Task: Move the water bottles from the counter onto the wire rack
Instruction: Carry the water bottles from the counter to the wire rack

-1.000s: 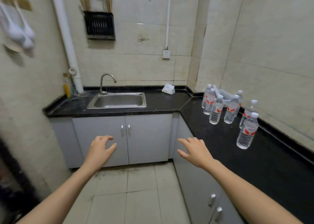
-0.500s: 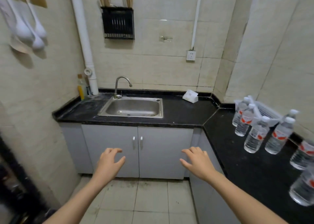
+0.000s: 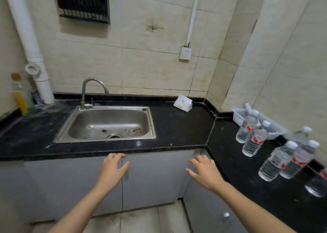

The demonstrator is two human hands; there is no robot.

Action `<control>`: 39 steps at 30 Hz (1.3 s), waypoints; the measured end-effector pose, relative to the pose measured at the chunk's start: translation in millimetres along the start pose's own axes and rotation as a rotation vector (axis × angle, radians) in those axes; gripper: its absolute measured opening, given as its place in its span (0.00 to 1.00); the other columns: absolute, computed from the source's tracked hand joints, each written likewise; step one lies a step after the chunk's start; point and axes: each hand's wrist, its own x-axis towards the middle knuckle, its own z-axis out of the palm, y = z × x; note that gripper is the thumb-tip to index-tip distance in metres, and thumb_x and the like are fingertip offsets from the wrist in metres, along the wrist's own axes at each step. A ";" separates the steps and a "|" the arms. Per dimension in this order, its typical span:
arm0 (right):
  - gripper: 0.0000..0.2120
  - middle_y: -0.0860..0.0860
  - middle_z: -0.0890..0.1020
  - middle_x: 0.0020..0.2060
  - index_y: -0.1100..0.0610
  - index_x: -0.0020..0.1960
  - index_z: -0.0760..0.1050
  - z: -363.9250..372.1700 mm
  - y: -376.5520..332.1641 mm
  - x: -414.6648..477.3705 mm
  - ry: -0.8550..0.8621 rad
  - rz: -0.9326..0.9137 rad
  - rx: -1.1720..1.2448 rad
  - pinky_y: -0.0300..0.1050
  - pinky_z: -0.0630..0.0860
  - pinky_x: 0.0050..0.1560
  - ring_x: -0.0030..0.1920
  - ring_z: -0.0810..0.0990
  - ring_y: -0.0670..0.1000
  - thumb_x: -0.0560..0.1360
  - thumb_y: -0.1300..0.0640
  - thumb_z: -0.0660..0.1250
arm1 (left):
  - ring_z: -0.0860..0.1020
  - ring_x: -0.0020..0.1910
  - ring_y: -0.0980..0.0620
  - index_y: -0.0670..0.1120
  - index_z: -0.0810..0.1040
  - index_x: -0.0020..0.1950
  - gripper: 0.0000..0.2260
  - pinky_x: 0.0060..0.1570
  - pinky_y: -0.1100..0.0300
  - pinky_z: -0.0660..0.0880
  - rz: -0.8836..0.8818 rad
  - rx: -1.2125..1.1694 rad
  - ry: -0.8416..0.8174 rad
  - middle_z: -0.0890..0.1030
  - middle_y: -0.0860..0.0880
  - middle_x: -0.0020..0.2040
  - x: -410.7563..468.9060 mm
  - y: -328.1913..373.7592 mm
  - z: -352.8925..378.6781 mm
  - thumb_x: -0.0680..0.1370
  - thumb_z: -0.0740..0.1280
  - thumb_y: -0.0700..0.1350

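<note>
1. We are holding our left hand out, palm down, in front of the cabinet doors below the sink, its fingers loosely spread and gripping nothing
2. We are holding our right hand beside the corner of the black counter, its fingers also spread wide and empty
3. The water bottles are standing upright in a cluster on the right stretch of the counter, well apart from both hands
4. A white basket is sitting just behind the farthest bottles, against the tiled wall
</note>
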 end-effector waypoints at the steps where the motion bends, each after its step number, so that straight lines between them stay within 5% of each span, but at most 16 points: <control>1: 0.22 0.51 0.70 0.64 0.51 0.68 0.65 -0.4 3.4 8.9 0.001 0.042 0.019 0.47 0.60 0.64 0.68 0.63 0.52 0.77 0.43 0.54 | 0.72 0.61 0.44 0.41 0.75 0.60 0.14 0.60 0.54 0.67 0.017 -0.010 -0.010 0.74 0.42 0.60 20.4 -0.6 4.1 0.75 0.65 0.43; 9: 0.38 0.50 0.71 0.63 0.49 0.67 0.65 27.4 75.5 8.4 -0.100 0.345 0.071 0.46 0.62 0.62 0.67 0.65 0.52 0.65 0.33 0.40 | 0.75 0.58 0.38 0.37 0.78 0.55 0.12 0.59 0.52 0.69 0.053 -0.055 -0.256 0.77 0.35 0.56 116.5 28.6 110.6 0.73 0.68 0.39; 12: 0.24 0.49 0.70 0.64 0.49 0.68 0.64 26.6 124.7 6.4 -0.063 0.483 0.109 0.46 0.63 0.62 0.67 0.64 0.51 0.75 0.40 0.53 | 0.75 0.58 0.40 0.38 0.78 0.56 0.12 0.60 0.54 0.68 0.139 -0.071 -0.361 0.77 0.36 0.56 133.2 72.5 165.3 0.73 0.67 0.40; 16: 0.23 0.49 0.72 0.63 0.51 0.68 0.65 31.0 184.2 9.7 0.056 0.602 0.212 0.46 0.63 0.65 0.66 0.66 0.51 0.76 0.44 0.57 | 0.74 0.59 0.45 0.41 0.76 0.59 0.13 0.58 0.59 0.67 0.256 -0.060 -0.472 0.76 0.41 0.58 145.7 134.4 232.4 0.75 0.65 0.43; 23: 0.56 0.47 0.73 0.53 0.53 0.64 0.69 56.0 257.9 49.9 0.312 0.727 0.777 0.37 0.66 0.60 0.58 0.72 0.45 0.50 0.16 0.45 | 0.75 0.57 0.49 0.42 0.76 0.58 0.12 0.55 0.65 0.66 0.261 -0.041 -0.623 0.72 0.49 0.50 163.9 204.8 329.7 0.76 0.65 0.43; 25: 0.44 0.49 0.75 0.52 0.55 0.63 0.70 53.8 271.9 70.3 0.357 0.764 0.896 0.40 0.68 0.62 0.55 0.74 0.47 0.58 0.25 0.62 | 0.75 0.56 0.49 0.42 0.76 0.58 0.12 0.54 0.65 0.66 0.235 -0.021 -0.627 0.72 0.49 0.50 174.0 214.7 346.7 0.75 0.65 0.43; 26: 0.33 0.51 0.75 0.51 0.56 0.63 0.70 50.5 278.6 79.4 0.386 0.788 0.948 0.44 0.70 0.63 0.53 0.74 0.48 0.66 0.38 0.69 | 0.75 0.55 0.49 0.42 0.76 0.58 0.12 0.52 0.66 0.66 0.216 -0.013 -0.629 0.72 0.49 0.49 179.9 216.3 354.9 0.75 0.65 0.43; 28: 0.23 0.52 0.75 0.50 0.57 0.64 0.68 50.1 290.4 93.6 0.460 0.840 1.019 0.43 0.70 0.60 0.51 0.74 0.49 0.72 0.57 0.69 | 0.74 0.49 0.50 0.41 0.76 0.58 0.12 0.49 0.64 0.65 0.177 0.000 -0.622 0.73 0.48 0.49 188.5 217.9 366.3 0.75 0.65 0.42; 32: 0.26 0.52 0.73 0.52 0.59 0.66 0.66 56.8 310.3 110.5 0.533 0.947 1.092 0.41 0.70 0.56 0.52 0.73 0.49 0.71 0.61 0.70 | 0.72 0.49 0.52 0.42 0.75 0.60 0.13 0.50 0.61 0.66 0.137 -0.015 -0.646 0.74 0.46 0.51 207.7 225.1 389.2 0.76 0.65 0.42; 39: 0.35 0.50 0.70 0.58 0.54 0.69 0.61 60.4 326.5 131.0 0.638 0.999 1.061 0.47 0.70 0.63 0.58 0.71 0.47 0.67 0.62 0.73 | 0.73 0.53 0.48 0.43 0.68 0.67 0.21 0.55 0.55 0.71 0.062 -0.140 -0.755 0.72 0.44 0.56 236.4 251.3 441.1 0.74 0.67 0.41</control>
